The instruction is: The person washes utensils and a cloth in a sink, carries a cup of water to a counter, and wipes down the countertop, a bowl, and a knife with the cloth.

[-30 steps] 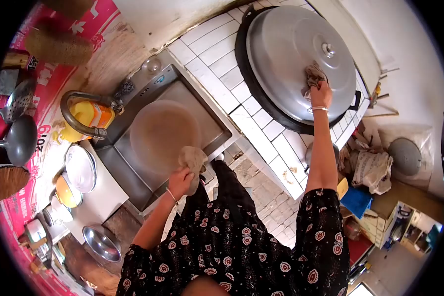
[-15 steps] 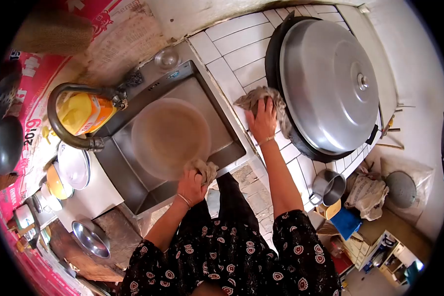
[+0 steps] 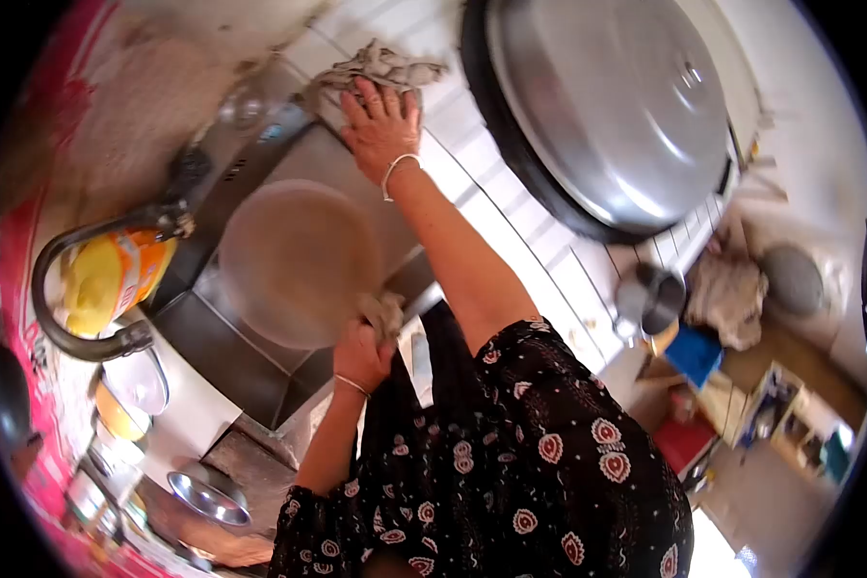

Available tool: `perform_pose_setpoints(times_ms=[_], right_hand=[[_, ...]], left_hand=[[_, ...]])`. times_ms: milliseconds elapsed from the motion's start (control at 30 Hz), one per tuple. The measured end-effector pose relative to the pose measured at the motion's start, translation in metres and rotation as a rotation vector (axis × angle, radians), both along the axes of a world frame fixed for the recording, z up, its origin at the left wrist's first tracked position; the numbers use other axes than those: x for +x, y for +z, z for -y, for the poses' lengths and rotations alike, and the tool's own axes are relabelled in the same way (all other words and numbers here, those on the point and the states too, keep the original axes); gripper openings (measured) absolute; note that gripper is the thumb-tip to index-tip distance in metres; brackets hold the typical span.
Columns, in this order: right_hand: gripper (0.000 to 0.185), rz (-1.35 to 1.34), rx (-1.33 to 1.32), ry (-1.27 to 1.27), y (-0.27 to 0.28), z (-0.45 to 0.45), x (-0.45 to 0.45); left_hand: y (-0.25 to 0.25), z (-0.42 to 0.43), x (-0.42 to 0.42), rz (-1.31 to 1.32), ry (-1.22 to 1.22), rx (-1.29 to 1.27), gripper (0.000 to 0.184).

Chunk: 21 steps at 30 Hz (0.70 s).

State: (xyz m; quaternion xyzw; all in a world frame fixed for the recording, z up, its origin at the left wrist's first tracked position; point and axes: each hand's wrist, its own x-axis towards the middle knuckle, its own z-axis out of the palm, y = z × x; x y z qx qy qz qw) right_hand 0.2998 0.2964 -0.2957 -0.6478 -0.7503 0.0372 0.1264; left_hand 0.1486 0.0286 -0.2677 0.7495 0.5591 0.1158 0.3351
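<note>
My right hand [image 3: 381,130] lies with fingers spread on a crumpled grey-brown cloth [image 3: 380,67], at the far corner between the metal sink [image 3: 236,371] and the white tiled counter [image 3: 520,207]. At the near edge of the sink, my left hand [image 3: 362,354] is closed around a second, lighter cloth [image 3: 385,313]. That cloth is beside the round basin of brownish water [image 3: 299,265] standing in the sink. To the right, a large pot with a domed metal lid [image 3: 612,106] sits in the counter.
A curved faucet [image 3: 63,328] and a yellow-orange bottle [image 3: 116,279] stand left of the sink. Bowls [image 3: 137,383] and a steel bowl [image 3: 209,496] are at lower left. A metal mug [image 3: 650,299] is by the counter's right edge, near a blue item [image 3: 694,354].
My right hand has moved with its cloth from the pot lid, across the tiles, to the sink's far corner. My left hand stays at the basin's near side. The view has shifted and blurred.
</note>
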Motion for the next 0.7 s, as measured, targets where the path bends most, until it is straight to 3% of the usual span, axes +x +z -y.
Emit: perform_pose_setpoints(times_ms=[233, 433, 700], right_hand=[[0.053, -0.114, 0.006, -0.369, 0.025, 0.164, 0.073], [0.060, 0.040, -0.061, -0.724, 0.019, 0.297, 0.141], [0.050, 0.093, -0.074, -1.133, -0.001, 0.426, 0.198]], left_hand=[[-0.013, 0.007, 0.002, 0.020, -0.063, 0.123, 0.031], [-0.024, 0.013, 0.001, 0.020, -0.099, 0.186, 0.027], [-0.024, 0.016, 0.000, -0.023, -0.130, 0.212, 0.025]])
